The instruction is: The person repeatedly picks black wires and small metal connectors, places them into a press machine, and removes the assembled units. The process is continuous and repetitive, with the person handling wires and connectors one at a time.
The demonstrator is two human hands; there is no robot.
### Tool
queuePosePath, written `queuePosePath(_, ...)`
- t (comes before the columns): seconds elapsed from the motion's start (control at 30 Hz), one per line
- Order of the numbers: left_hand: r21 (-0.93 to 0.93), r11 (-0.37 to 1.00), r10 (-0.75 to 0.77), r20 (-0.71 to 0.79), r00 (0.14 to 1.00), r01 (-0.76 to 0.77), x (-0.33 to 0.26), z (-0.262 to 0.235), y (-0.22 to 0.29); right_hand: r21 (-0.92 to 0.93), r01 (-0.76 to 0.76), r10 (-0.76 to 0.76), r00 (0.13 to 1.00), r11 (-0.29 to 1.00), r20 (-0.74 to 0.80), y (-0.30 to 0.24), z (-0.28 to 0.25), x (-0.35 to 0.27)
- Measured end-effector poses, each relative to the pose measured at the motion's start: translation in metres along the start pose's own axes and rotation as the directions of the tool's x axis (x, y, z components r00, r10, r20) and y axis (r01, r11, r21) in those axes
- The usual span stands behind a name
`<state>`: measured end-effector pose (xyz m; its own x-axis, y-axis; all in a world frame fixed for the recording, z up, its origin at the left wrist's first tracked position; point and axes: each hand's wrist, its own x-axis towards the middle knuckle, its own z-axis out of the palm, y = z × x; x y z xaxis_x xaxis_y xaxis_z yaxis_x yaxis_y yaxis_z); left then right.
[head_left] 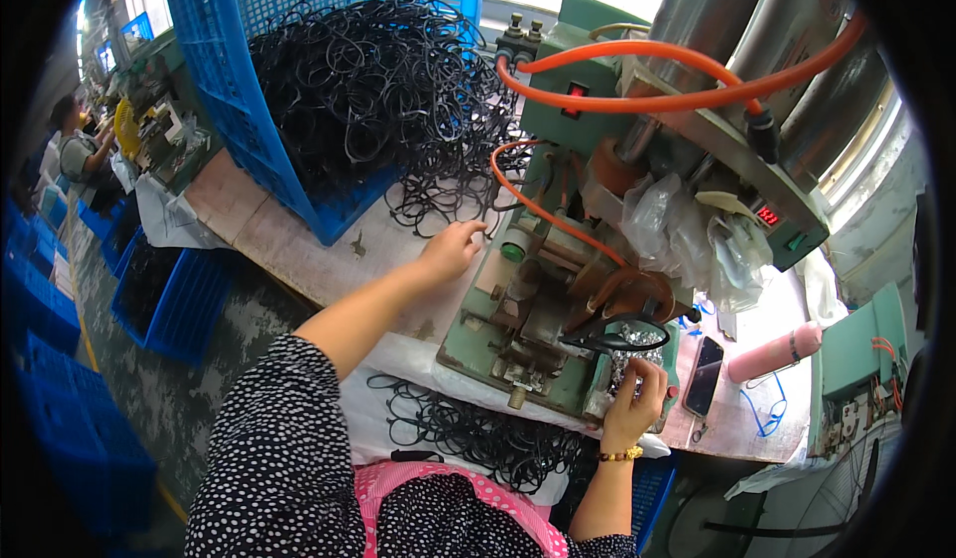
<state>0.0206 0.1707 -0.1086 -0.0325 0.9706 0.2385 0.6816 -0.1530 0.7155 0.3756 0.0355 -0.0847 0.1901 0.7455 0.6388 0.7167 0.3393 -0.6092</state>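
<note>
the left hand (pixel 450 249) reaches with loosely spread fingers to the black rubber rings (pixel 438 200) spilling from the blue crate (pixel 299 190) onto the bench (pixel 299 249). the right hand (pixel 635 404) pinches small silvery pieces (pixel 637 344) in a tray beside the green machine (pixel 518 359).

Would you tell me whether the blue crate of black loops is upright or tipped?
Tipped: the blue crate lies on its side, black loops spilling onto the table.
</note>
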Motion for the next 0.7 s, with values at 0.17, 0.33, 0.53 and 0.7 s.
queuePosePath(0.17, 0.013, 0.982, -0.19, -0.01, 0.982, 0.19, 0.032, 0.027, -0.003, -0.034, 0.061, -0.061, 0.998, 0.998, 0.008, -0.001, -0.001, 0.001)
queuePosePath(0.33, -0.296, 0.954, 0.011, -0.143, 0.99, -0.053, 0.046, 0.015, -0.007, -0.029, 0.054, -0.054, 0.999, 0.998, 0.008, 0.001, 0.0, 0.0)
queuePosePath(0.53, 0.447, 0.781, 0.351, 0.265, 0.898, -0.437, -0.055, -0.057, 0.011, -0.084, 0.096, -0.095, 0.995, 0.992, 0.012, 0.001, -0.003, 0.0)
queuePosePath(0.7, 0.346, 0.875, 0.246, 0.287, 0.926, -0.339, -0.118, -0.09, 0.013, 0.001, 0.046, -0.046, 0.999, 0.999, 0.02, 0.002, -0.004, 0.0)
